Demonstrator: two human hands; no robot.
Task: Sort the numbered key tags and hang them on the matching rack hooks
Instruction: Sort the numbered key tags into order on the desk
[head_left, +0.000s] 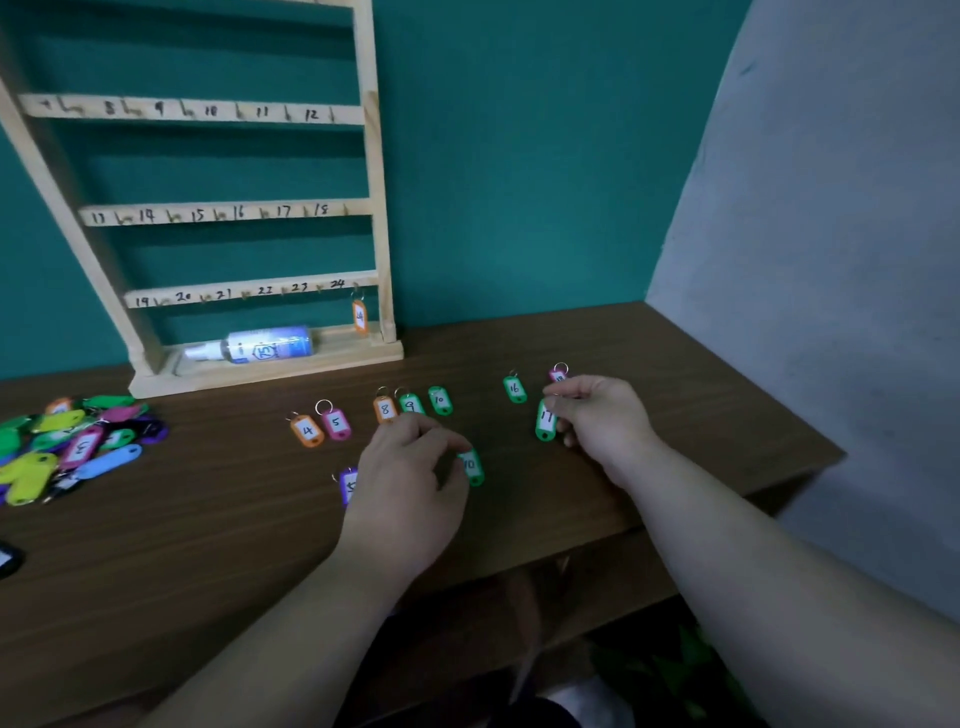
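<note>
Tag 17 is pinched by right hand; left hand touches green tag.

We see a dark brown wood-grain table, a teal wall, and a pale wooden rack with black numbers and one orange hanging tag. We read tag 4 and tag 8 as orange, tag 5 as pink, tag 16 and tag 17 as green, all white-labelled. The pile mixes green, yellow, pink, blue and purple.
</note>
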